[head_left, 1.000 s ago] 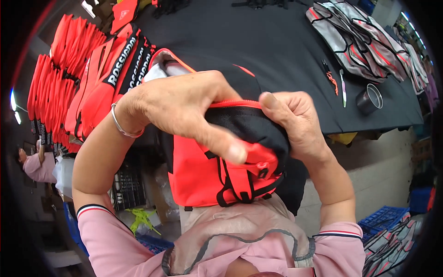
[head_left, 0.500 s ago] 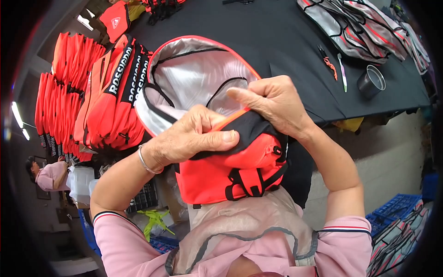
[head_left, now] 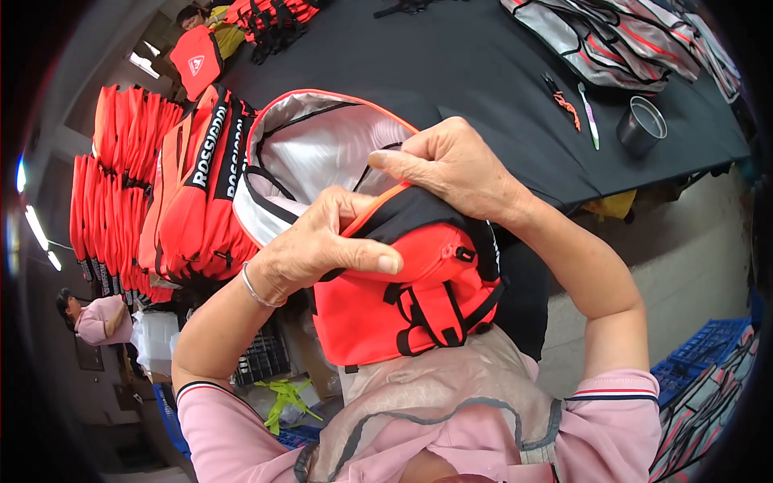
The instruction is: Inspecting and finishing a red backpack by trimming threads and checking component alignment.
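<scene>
An orange-red and black backpack (head_left: 378, 318) rests against my front at the table edge, its mouth gaping so the silvery grey lining (head_left: 318, 153) shows. My left hand (head_left: 330, 241) grips the orange-edged rim on the near side, with the thumb outside and the fingers hidden inside the bag. Farther right along the same rim, my right hand (head_left: 459, 173) is closed over the edge, its thumb pointing into the opening. A black zipper pull (head_left: 464, 254) and black straps (head_left: 435, 318) lie on the outer face below my hands.
Stacked orange-red backpacks (head_left: 193, 193) stand at the left. On the black-covered table (head_left: 475, 64) are a grey cup (head_left: 642, 126), a toothbrush (head_left: 589, 117), orange-handled snips (head_left: 564, 103) and grey lined pieces (head_left: 596, 48). Blue crates (head_left: 700, 358) sit lower right. Another person (head_left: 101, 318) is at far left.
Both hands and the rim have shifted slightly left in the picture. The right hand has closed more over the edge, and the surroundings have shifted with the head's movement.
</scene>
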The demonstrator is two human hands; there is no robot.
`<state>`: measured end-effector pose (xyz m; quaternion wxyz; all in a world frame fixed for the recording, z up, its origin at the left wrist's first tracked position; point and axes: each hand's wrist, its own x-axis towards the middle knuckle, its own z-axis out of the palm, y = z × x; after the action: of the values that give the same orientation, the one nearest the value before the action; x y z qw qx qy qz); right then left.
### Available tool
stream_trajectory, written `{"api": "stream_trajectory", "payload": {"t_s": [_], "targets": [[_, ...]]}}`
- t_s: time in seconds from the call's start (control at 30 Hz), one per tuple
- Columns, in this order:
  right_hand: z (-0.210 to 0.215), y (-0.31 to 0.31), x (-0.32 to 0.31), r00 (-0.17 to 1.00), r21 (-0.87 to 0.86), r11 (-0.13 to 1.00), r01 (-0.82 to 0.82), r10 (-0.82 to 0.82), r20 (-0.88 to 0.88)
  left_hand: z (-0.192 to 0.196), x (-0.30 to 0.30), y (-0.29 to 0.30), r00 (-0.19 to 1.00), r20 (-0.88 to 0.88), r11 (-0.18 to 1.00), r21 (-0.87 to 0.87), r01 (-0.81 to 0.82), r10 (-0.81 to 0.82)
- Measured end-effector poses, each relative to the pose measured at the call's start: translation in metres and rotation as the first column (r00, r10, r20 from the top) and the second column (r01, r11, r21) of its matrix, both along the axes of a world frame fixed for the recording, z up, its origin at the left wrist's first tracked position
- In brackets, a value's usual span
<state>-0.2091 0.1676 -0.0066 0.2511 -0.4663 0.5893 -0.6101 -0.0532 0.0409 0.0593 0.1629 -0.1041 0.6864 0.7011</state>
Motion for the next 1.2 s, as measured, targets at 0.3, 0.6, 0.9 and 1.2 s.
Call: {"api": "stream_trajectory", "payload": {"t_s": [0.3,0.6,0.9,1.2], "targets": [[-0.003,-0.023,-0.010,0.997,0.045,0.996,-0.076,0.077,-0.030,-0.009,-0.004,0.001,0.999,-0.052,0.998,-0.058,-0.010,0.007],[0.001,-0.027,-0.024,0.990,-0.021,0.997,-0.079,0.081,0.116,-0.008,-0.024,-0.003,0.991,-0.103,0.990,-0.098,-0.099,0.088],[-0.010,0.016,-0.054,0.913,-0.102,0.986,-0.131,0.160,0.374,-0.015,-0.039,-0.175,0.834,-0.430,0.405,-0.870,-0.280,-0.346],[0.049,0.019,-0.088,0.639,-0.144,0.776,0.614,-0.595,-0.488,-0.089,-0.036,-0.213,0.606,-0.640,0.626,-0.241,-0.741,0.472]]}}
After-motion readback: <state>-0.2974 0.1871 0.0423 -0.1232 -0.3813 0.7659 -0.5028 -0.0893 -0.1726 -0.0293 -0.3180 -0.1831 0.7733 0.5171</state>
